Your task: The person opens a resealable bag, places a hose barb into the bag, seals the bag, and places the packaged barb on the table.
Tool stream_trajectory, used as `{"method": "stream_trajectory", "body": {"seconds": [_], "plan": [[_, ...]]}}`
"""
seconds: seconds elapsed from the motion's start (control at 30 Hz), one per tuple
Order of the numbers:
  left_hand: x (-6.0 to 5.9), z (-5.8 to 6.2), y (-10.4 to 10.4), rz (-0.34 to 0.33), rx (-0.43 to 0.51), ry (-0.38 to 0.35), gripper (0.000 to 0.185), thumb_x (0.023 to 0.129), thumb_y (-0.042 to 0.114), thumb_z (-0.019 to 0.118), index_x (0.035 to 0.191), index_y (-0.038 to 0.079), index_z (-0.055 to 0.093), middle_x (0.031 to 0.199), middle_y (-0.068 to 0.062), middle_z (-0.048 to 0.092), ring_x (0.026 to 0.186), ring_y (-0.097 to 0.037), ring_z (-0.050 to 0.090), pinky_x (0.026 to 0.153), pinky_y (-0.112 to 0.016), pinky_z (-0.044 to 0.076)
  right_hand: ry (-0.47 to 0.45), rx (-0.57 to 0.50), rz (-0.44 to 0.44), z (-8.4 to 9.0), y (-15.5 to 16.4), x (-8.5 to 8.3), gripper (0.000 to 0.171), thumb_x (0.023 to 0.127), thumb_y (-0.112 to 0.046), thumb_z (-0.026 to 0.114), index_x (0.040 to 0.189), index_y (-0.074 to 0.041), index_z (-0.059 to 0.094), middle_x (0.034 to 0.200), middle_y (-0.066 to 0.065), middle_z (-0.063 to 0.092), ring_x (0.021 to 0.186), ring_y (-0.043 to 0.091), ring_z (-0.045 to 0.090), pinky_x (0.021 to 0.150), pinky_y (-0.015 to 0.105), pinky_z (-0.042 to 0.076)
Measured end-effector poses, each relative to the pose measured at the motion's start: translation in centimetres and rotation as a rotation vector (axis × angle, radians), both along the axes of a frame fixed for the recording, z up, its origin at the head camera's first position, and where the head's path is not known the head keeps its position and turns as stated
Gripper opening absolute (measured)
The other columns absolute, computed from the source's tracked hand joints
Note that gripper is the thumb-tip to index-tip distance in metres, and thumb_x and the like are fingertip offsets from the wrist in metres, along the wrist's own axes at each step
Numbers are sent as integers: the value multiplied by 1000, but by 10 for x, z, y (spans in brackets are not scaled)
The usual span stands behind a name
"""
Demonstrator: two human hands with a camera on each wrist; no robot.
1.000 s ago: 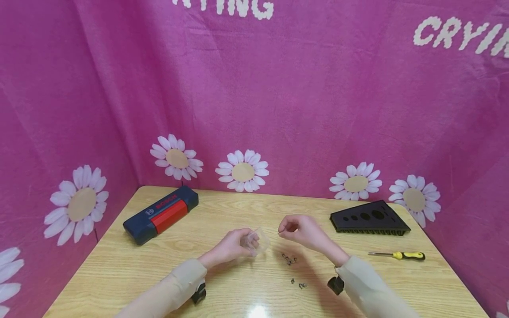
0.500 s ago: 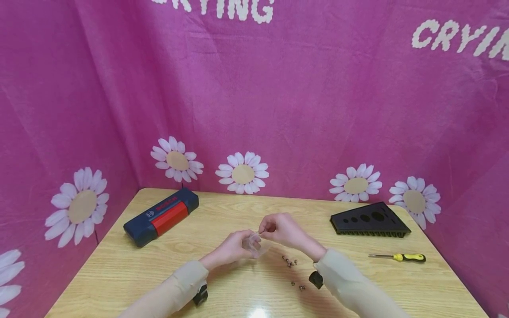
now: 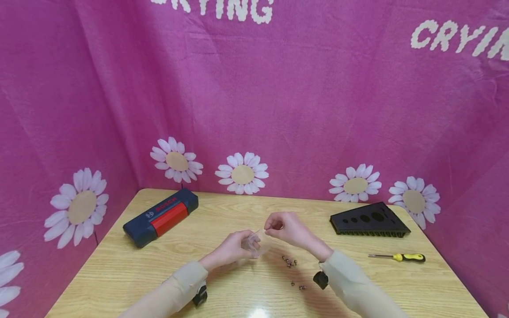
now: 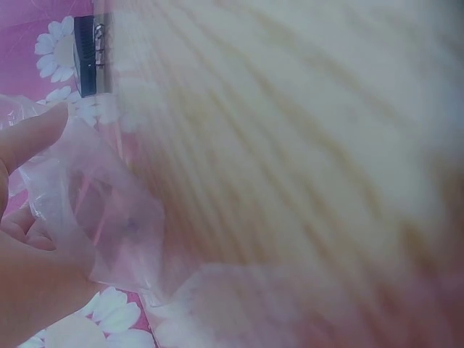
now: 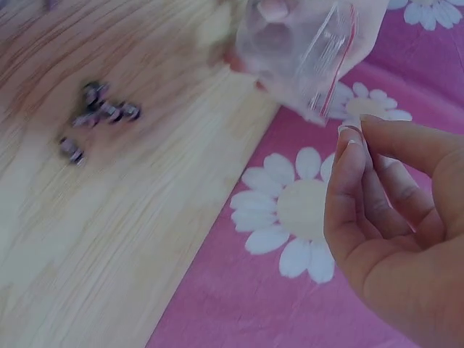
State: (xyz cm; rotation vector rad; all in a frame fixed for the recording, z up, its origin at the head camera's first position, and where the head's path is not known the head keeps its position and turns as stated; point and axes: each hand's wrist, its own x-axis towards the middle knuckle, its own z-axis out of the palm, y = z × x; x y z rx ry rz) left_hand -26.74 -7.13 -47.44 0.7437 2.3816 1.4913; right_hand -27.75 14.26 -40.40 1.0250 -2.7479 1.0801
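One clear plastic zip bag, thin, crumpled, red strip along its zip, is gripped by the left hand, thumb and fingers curled round it. Bag sits just left of the right hand, its edge right by the fingertips; touching or not, can't tell. Right fingers curled, thumb and index tips together; anything tiny between them can't be made out. Bag's long axis unclear, too crumpled. Small shiny metal fasteners, two loose groups, lie nearer the person than the right fingers, on the wood-grain counter. Right of those fingers: yellow-black screwdriver, slim shaft toward them; beyond it, black wedge-shaped holder with round holes. Beyond left fingers: blue-red case.
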Motion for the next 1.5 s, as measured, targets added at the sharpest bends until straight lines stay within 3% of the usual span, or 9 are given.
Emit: {"method": "stream_trajectory", "body": {"seconds": [0.2,0.4,0.73,1.0,1.5], "plan": [[-1,-2,1,11,-3,-19,32,82,4,78,111,0,64,103,-14,73,92,-14,68,83,-24,54,12,4,-66,-6,25,2,4,84,-2,73,85,-3,70,78,5,71,68,-2,55,64,17,50],[-1,-3,0,14,-1,4,32,82,4,78,110,0,65,103,-15,73,94,-18,67,83,-22,53,-20,39,-98,-23,52,7,5,85,0,71,85,-4,70,77,4,70,65,-3,52,61,17,47],[0,-2,-2,18,-14,5,32,81,3,79,109,1,65,102,-14,73,96,-19,67,85,-25,53,-137,59,26,-52,85,17,6,85,2,71,88,-4,68,83,7,73,72,-3,60,65,18,53],[-1,-2,-3,20,-29,10,32,81,4,79,109,0,65,102,-14,73,96,-18,66,85,-24,52,-198,51,74,-63,90,17,11,84,-1,74,93,-6,72,86,8,73,77,0,62,70,19,55],[-1,-2,-1,13,-30,7,32,80,2,79,109,0,65,101,-12,74,96,-17,66,86,-23,51,-125,62,96,-71,91,15,4,86,-7,75,86,-6,71,83,3,72,75,-5,58,67,18,53]]}}
